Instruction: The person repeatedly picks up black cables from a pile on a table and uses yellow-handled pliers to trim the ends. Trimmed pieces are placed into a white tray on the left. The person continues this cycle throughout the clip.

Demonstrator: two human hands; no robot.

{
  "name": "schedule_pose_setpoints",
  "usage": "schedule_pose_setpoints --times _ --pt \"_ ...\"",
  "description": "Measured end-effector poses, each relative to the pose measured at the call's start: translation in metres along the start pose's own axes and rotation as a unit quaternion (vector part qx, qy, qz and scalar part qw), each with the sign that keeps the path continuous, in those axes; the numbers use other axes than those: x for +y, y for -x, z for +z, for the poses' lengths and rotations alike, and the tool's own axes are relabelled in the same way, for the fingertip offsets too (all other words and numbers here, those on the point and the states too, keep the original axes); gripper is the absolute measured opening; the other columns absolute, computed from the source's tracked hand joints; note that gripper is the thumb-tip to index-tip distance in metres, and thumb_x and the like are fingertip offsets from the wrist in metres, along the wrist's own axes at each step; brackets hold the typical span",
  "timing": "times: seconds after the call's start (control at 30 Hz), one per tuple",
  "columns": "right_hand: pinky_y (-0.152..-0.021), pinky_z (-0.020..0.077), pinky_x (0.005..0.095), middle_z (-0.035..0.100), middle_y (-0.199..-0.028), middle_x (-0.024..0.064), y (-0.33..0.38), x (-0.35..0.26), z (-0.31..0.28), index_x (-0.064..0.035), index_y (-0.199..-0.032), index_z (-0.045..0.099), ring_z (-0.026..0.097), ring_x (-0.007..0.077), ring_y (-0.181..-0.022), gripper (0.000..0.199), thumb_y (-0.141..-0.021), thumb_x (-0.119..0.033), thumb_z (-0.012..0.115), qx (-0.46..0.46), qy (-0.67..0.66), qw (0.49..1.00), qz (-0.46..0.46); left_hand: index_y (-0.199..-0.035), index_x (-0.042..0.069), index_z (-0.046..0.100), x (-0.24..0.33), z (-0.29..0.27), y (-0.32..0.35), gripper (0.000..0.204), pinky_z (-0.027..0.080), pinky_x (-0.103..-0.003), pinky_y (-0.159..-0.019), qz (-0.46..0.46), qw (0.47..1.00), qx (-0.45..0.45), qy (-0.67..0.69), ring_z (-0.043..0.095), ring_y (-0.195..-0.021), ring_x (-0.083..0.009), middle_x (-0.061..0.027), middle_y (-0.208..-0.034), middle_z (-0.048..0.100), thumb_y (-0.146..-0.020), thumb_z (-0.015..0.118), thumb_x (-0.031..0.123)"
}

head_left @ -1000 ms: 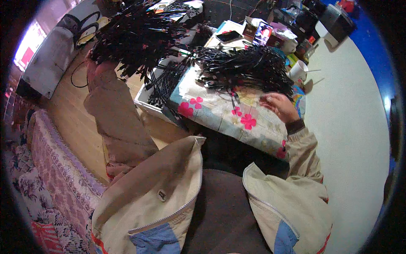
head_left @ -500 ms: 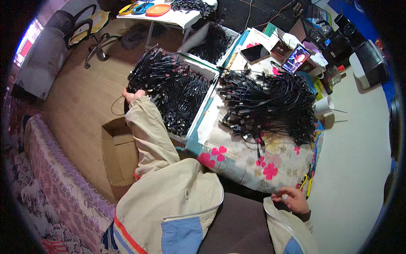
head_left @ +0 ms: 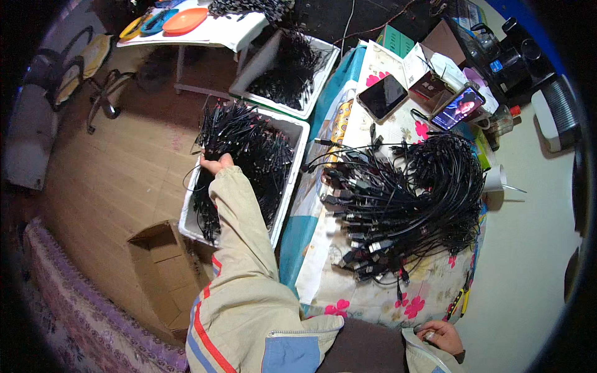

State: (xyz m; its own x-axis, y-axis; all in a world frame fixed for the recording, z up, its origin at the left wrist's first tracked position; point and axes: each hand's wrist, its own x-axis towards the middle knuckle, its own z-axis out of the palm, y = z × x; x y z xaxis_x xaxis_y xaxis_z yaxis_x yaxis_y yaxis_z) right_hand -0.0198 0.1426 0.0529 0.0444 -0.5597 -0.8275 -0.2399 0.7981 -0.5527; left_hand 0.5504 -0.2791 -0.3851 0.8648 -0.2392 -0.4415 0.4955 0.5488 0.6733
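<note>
beside a cluttered work table [head_left: 348, 292], a seated person is reaching the left hand [head_left: 216, 164] out over a white bin [head_left: 292, 168] on the floor, the fingers closing around a thick bundle of black cables [head_left: 233, 127] and lifting one end of it clear of the rest. the bin is sitting right against the table's edge, seemingly so that cables can pass between the two without the person getting up. more black cables are filling the bin under the cream sleeve [head_left: 239, 236], and a second white bin [head_left: 292, 68] farther off is holding another dark heap.

on the table, a large pile of cables [head_left: 404, 205] is lying on a flowered cloth [head_left: 373, 304], the looped ends fanning toward the right and the plugs mostly pointing left, as if laid one way for easy picking. the right hand [head_left: 438, 336] is resting at the near edge of the table, well apart from that pile; its fingers are curling loosely, and whether they are gripping anything small cannot be told. yellow-handled pliers [head_left: 459, 303] are lying just beside it.

at the far end of the table, a dark phone [head_left: 382, 96] is lying flat while a second phone [head_left: 459, 107] is glowing, propped among boxes. a cardboard box [head_left: 163, 267] is standing open on the wooden floor near the bin, and a white side table [head_left: 217, 34] is carrying coloured plates [head_left: 183, 20].
</note>
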Motion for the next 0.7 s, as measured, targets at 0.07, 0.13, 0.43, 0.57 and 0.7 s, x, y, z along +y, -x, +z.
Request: schedule_pose_setpoints --times 0.07,0.13,0.43,0.57,0.7 --pt "-0.088 0.0526 0.0342 0.07 -0.103 0.0161 -0.002 0.003 0.004 0.0076 -0.117 0.059 0.067 0.0207 -0.095 0.028 -0.094 -0.008 0.062 0.024 -0.022 0.999 0.029 -0.118 0.009 0.068 -0.043 -0.022 -0.008 0.05 0.046 -0.041 -0.1 -0.187 0.98 0.023 0.064 0.063 -0.104 -0.0269 -0.0058 -0.117 0.07 -0.087 0.057 0.046" --pt "-0.087 0.0526 0.0361 0.07 -0.102 0.0177 -0.003 0.004 0.007 0.0069 -0.116 0.059 0.067 0.023 -0.095 0.029 -0.094 -0.01 0.064 0.06 -0.051 0.997 0.024 -0.122 0.012 0.064 -0.065 -0.052 -0.013 0.055 0.046 -0.043 -0.095 -0.059 0.983 0.005 -0.176 0.061 -0.102 -0.0283 -0.0062 -0.117 0.067 -0.086 0.057 0.053" --pt "-0.086 0.0517 0.0468 0.069 -0.088 0.0229 -0.021 -0.001 0.022 0.0052 -0.112 0.059 0.067 0.0328 -0.086 0.021 -0.094 -0.006 0.06 0.069 -0.146 0.985 -0.068 -0.144 0.013 0.045 -0.028 -0.057 0.017 0.115 0.047 -0.041 -0.086 -0.378 0.902 0.11 -0.176 0.056 -0.088 -0.0267 -0.01 -0.115 0.059 -0.06 0.062 0.091" --pt "-0.081 0.0535 0.0396 0.069 -0.089 0.0198 -0.013 -0.011 0.023 0.0065 -0.108 0.06 0.067 0.0269 -0.084 0.02 -0.094 -0.007 0.061 0.079 -0.064 0.994 -0.044 -0.118 -0.007 0.056 0.045 -0.069 0.021 0.066 0.054 -0.038 -0.073 -0.409 0.723 -0.325 -0.453 0.064 -0.09 -0.0249 -0.0152 -0.104 0.066 -0.087 0.072 0.049" --pt "-0.078 0.0524 0.0344 0.069 -0.09 0.0174 -0.022 -0.014 0.023 0.0057 -0.108 0.06 0.066 0.0227 -0.082 0.024 -0.094 -0.014 0.064 0.068 -0.031 0.997 -0.005 -0.097 -0.006 0.068 0.092 -0.056 -0.036 0.037 0.052 -0.049 -0.08 0.296 0.581 -0.2 -0.731 0.066 -0.086 -0.0468 -0.0303 -0.093 0.068 -0.089 0.064 0.03"
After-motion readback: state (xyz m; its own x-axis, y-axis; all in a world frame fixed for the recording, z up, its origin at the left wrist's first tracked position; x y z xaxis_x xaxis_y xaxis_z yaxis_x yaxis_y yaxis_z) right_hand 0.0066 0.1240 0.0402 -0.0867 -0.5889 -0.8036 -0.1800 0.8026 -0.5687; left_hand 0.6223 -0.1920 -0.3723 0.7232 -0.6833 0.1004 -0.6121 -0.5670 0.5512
